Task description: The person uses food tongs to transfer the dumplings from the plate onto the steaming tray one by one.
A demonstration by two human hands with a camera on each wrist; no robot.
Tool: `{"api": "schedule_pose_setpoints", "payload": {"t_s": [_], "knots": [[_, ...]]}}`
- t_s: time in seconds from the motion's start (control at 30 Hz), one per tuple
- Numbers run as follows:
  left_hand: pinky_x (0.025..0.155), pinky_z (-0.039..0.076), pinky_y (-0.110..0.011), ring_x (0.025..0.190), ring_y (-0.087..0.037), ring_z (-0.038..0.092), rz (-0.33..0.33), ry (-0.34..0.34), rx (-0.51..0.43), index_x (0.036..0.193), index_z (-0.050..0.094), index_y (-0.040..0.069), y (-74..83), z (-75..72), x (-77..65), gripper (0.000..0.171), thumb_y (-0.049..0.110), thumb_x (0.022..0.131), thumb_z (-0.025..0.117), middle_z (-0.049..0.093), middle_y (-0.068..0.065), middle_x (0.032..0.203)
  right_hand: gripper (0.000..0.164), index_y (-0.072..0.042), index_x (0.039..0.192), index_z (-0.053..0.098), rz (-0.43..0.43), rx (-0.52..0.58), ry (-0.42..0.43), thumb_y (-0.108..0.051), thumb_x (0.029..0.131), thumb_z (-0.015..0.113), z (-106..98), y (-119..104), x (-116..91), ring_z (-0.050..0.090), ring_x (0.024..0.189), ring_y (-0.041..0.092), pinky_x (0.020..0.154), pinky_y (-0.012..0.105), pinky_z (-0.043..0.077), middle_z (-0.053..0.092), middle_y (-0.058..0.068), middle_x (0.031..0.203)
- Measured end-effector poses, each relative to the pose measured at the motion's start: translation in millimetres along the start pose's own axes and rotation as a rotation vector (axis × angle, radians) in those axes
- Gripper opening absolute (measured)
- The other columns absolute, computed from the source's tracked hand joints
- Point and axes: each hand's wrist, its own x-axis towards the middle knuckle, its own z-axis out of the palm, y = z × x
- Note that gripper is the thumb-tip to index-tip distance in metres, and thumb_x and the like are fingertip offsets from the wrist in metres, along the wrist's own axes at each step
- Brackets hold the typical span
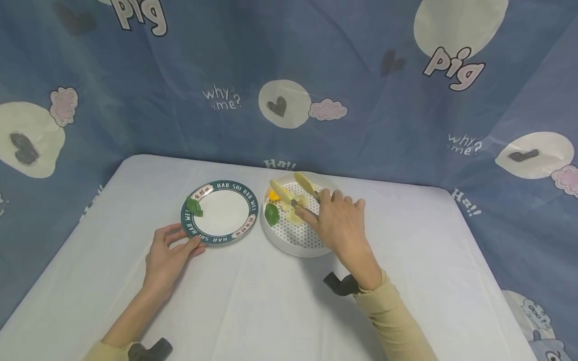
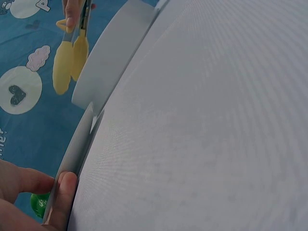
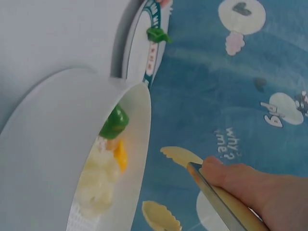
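My left hand (image 1: 166, 258) pinches the near-left rim of a white plate (image 1: 221, 214) with a green patterned border, thumb above and fingers beneath. On that plate's left rim sits a green pepper piece (image 1: 194, 206). The right hand (image 1: 340, 223) grips tongs (image 1: 307, 186) with yellow scalloped tips, spread apart with nothing seen between them. They hover over a round white basket (image 1: 298, 247) with a perforated bottom. Inside it lie another green pepper piece (image 1: 272, 214), an orange-yellow piece (image 3: 120, 155) and several pale, lumpy pieces (image 3: 97, 185), perhaps cauliflower.
Plate and basket stand side by side on a table with a white cloth (image 1: 253, 306), near its back edge. Behind hangs a blue printed curtain (image 1: 370, 135). A dark strap (image 1: 340, 284) sits at the right wrist.
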Motion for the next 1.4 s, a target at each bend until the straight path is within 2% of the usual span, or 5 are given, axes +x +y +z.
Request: {"api": "schedule_pose_setpoints", "payload": {"t_s": [0.2, 0.53, 0.77, 1.03, 1.4], "knots": [[0.089, 0.071, -0.016, 0.083, 0.011, 0.072, 0.007, 0.002, -0.024, 0.169, 0.017, 0.005, 1.5, 0.2, 2.2, 0.081, 0.021, 0.107, 0.067, 0.044, -0.024, 0.162, 0.080, -0.004, 0.119, 0.064, -0.008, -0.017, -0.018, -0.080, 0.099, 0.053, -0.3, -8.6, -1.7, 0.063, 0.086, 0.035, 0.077, 0.047, 0.050, 0.062, 0.014, 0.096], [0.088, 0.071, -0.016, 0.082, 0.011, 0.072, 0.019, 0.000, -0.019, 0.168, 0.018, 0.004, -0.6, 0.6, 2.0, 0.080, 0.020, 0.107, 0.067, 0.045, -0.025, 0.160, 0.083, -0.003, 0.116, 0.063, -0.058, -0.031, 0.044, -0.082, 0.097, 0.053, 9.9, -30.2, -4.7, 0.065, 0.088, 0.034, 0.080, 0.052, 0.054, 0.061, 0.013, 0.093], [0.088, 0.071, -0.015, 0.082, 0.012, 0.072, 0.008, 0.001, -0.011, 0.169, 0.017, 0.004, -0.8, 0.6, 2.0, 0.082, 0.020, 0.107, 0.068, 0.045, -0.025, 0.161, 0.086, -0.002, 0.116, 0.064, -0.108, -0.060, 0.004, -0.084, 0.097, 0.050, 16.8, -51.3, -4.2, 0.067, 0.093, 0.034, 0.089, 0.056, 0.061, 0.063, 0.014, 0.097], [0.088, 0.070, -0.015, 0.082, 0.012, 0.072, 0.015, 0.002, -0.010, 0.169, 0.017, 0.004, -0.2, 0.1, 1.1, 0.081, 0.019, 0.107, 0.067, 0.044, -0.026, 0.160, 0.082, -0.003, 0.109, 0.064, -0.162, -0.060, -0.014, -0.082, 0.101, 0.044, 13.6, -79.7, -4.6, 0.061, 0.091, 0.029, 0.088, 0.051, 0.057, 0.060, 0.011, 0.095], [0.088, 0.071, -0.015, 0.081, 0.011, 0.073, 0.013, 0.001, -0.027, 0.169, 0.017, 0.004, 1.5, 0.2, 0.3, 0.080, 0.017, 0.107, 0.067, 0.045, -0.025, 0.160, 0.078, -0.008, 0.116, 0.066, -0.250, -0.086, 0.026, -0.082, 0.099, 0.049, 23.4, -121.5, -3.4, 0.070, 0.101, 0.027, 0.093, 0.047, 0.057, 0.066, 0.006, 0.100]]}}
